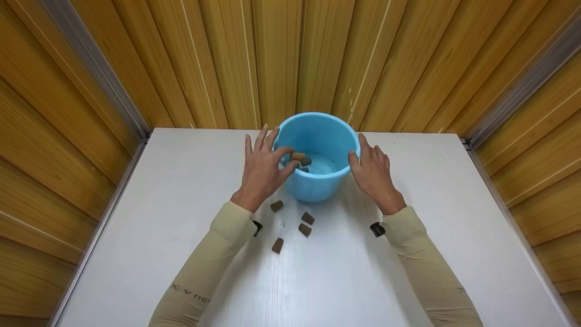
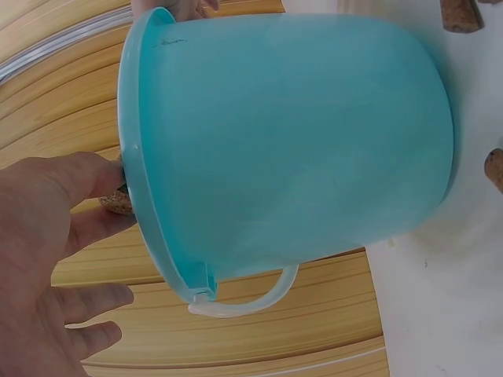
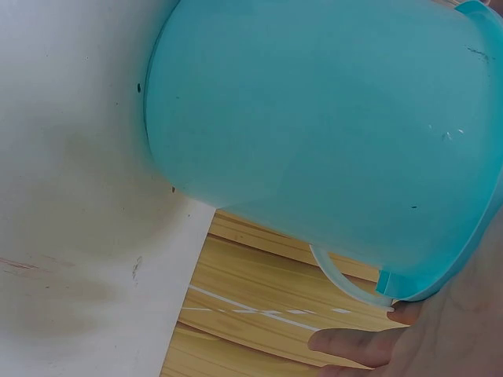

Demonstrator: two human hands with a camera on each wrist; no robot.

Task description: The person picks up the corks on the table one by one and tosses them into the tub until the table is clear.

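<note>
A light blue bucket [image 1: 315, 186] stands upright on the white table, with a few brown tapered cork stoppers [image 1: 306, 161] inside it. Between thumb and forefinger, my left hand [image 1: 263, 170] pinches a cork stopper [image 1: 297, 156] just over the bucket's near-left rim; its other fingers are spread. The left wrist view shows that same cork [image 2: 116, 201] partly hidden behind the rim. At the opposite side, my right hand [image 1: 374, 175] holds the rim, thumb at its edge and fingers outside. The right wrist view catches part of the right hand [image 3: 448, 322] near the bucket's handle mount.
Several loose cork stoppers [image 1: 278, 245] lie on the table [image 1: 190, 200] in front of the bucket, between the forearms. Wood-patterned panels [image 1: 277, 63] enclose the back and both sides. A pale handle [image 2: 247, 305] hangs from the bucket.
</note>
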